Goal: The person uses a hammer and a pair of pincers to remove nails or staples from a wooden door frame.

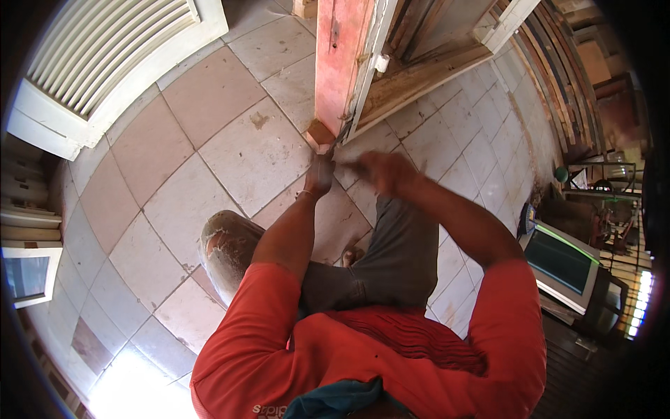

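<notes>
— Hands first: where are they?
— Left hand [320, 174] is closed around a thin dark tool [340, 135] whose tip meets the foot of the red door [340, 56], just beside a small wooden block [319, 134].
— And the right hand [386, 170]?
— Blurred; fingers look curled, but I cannot tell what they grip. Both hover above the tiled floor [237, 140].

screen [562, 264] | right edge, on floor; boxy grey casing; dark glass
</notes>
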Action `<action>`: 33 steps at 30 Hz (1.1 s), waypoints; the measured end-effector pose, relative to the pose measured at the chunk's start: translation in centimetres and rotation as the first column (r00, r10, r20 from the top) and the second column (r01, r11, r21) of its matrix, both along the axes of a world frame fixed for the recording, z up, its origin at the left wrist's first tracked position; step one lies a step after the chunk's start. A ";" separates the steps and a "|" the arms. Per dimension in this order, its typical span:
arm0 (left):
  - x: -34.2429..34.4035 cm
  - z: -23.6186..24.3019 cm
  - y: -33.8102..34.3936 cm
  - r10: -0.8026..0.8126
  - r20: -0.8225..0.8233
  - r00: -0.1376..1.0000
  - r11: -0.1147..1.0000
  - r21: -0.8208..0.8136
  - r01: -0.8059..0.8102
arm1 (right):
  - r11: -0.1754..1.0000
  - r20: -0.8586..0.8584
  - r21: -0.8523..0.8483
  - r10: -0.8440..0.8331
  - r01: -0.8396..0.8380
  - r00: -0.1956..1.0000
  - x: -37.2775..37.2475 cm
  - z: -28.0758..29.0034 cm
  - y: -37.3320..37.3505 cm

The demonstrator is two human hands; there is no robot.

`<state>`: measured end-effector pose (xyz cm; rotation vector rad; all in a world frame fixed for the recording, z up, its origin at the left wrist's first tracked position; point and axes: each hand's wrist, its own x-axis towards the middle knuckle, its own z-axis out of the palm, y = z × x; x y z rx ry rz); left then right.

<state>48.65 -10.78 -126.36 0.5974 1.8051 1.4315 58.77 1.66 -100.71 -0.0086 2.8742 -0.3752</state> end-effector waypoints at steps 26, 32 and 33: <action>-1.9 4.8 -1.5 -0.006 -0.140 0.990 0.956 -0.290 -0.035 | 0.637 0.136 0.007 -0.765 0.771 0.630 10.7 3.0 5.7; -8.3 17.7 -3.0 -0.416 -0.169 0.894 0.736 -0.639 0.222 | 0.392 0.132 -0.073 -0.907 0.917 0.399 20.8 -9.4 3.4; -8.9 20.2 -3.0 -0.419 -0.040 0.907 0.716 -0.629 0.303 | 0.370 0.178 -0.078 -0.908 0.926 0.378 21.6 -11.9 2.9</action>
